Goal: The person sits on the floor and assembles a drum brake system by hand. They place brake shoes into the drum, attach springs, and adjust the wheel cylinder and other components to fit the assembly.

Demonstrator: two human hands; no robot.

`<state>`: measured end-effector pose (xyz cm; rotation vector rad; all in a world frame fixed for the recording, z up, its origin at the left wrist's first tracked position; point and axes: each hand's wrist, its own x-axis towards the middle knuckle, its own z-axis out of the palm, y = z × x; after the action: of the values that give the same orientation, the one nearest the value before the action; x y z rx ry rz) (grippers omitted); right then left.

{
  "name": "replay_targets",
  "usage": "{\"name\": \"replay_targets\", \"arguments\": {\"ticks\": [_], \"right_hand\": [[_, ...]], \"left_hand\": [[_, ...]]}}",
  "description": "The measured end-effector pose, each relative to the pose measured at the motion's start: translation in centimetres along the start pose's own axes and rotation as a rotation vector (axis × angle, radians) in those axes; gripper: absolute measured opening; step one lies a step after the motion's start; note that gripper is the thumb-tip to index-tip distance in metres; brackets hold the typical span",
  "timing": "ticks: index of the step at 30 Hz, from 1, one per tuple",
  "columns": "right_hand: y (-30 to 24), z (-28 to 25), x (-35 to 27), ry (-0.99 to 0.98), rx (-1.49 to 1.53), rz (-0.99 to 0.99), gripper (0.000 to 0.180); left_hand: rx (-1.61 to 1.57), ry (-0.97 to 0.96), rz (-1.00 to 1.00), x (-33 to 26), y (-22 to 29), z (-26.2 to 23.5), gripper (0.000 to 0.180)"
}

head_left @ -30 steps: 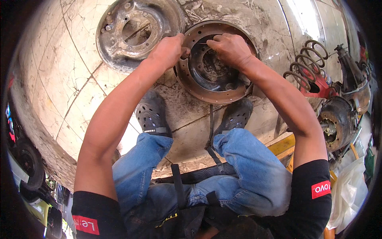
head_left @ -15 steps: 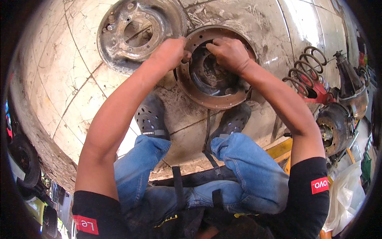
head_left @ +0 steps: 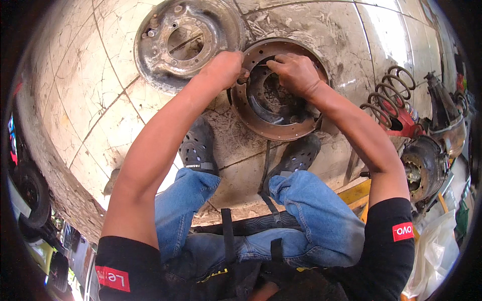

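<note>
A round, rusty brake assembly (head_left: 273, 133) lies on the floor in front of my feet, its curved brake shoes forming a ring pierced with small holes around a dark centre. My left hand (head_left: 227, 70) is closed at the ring's left side, thumb inward over the brake shoe; its other fingers are mostly hidden. Over the upper part of the ring, my right hand (head_left: 297, 75) is curled tight, knuckles up. A thin dark piece shows by its fingertips, too small to name. To the left lies a worn metal backing plate (head_left: 221, 30) with a large centre hole.
Cracked, dirty tiles (head_left: 95, 95) make up the floor. At right stand a coil spring (head_left: 389, 95), a red metal part (head_left: 404, 124) and a dark hub-like drum (head_left: 427, 163). A clear plastic bag (head_left: 434, 251) lies nearer me. My dark clogs (head_left: 198, 145) flank the assembly's near side.
The whole view has shifted slightly, so floor parts appear a little further right and lower. Both hands keep nearly the same closed pose at the brake assembly.
</note>
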<state>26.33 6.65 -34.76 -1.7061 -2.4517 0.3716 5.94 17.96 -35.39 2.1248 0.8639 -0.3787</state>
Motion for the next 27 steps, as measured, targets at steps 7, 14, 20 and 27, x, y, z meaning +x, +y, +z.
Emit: {"name": "replay_targets", "arguments": {"ticks": [7,14,20,27], "right_hand": [[0.0,-0.8,-0.5,-0.053,-0.009,-0.004,0.027],[0.0,-2.1,-0.6,-0.163,0.009,-0.046,0.029],[0.1,-2.9,-0.9,-0.293,0.064,-0.042,0.031],[-0.1,-3.3,-0.6,-0.366,0.003,-0.010,0.032]], "left_hand": [[-0.031,0.042,0.026,0.1,-0.9,0.7,0.043],[-0.046,0.037,-0.026,-0.5,-0.1,0.2,0.042],[-0.028,0.044,-0.021,-0.7,0.0,-0.1,0.043],[-0.051,0.039,-0.010,-0.8,-0.4,-0.1,0.045]]}}
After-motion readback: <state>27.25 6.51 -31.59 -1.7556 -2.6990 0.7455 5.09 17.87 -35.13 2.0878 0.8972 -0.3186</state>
